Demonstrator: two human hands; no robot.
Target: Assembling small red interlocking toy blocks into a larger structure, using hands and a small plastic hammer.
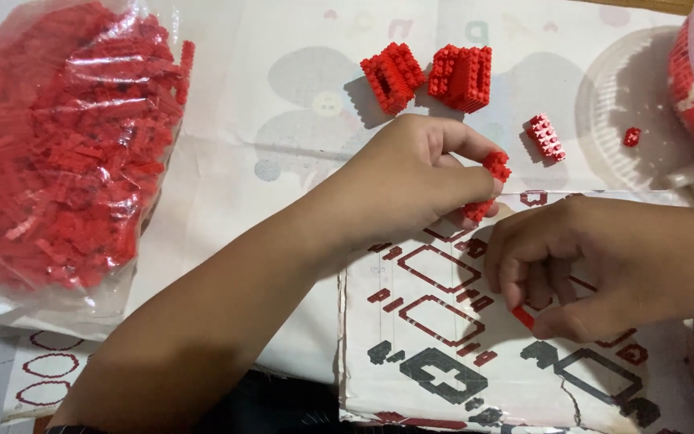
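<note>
Left hand (pixel 411 181) pinches a small red brick cluster (pixel 490 186) over the printed instruction sheet (pixel 443 337); right hand (pixel 580 269) nips one red brick (pixel 524 317) against it. Three built red blocks (pixel 393 75) sit above, one bulging bag of red bricks (pixel 66 145) far left.

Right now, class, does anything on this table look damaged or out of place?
Yes. The printed instruction sheet is torn near its lower right edge, with a ragged rip through the paper. One loose red brick lies alone on the clear plastic lid, apart from the others.
</note>
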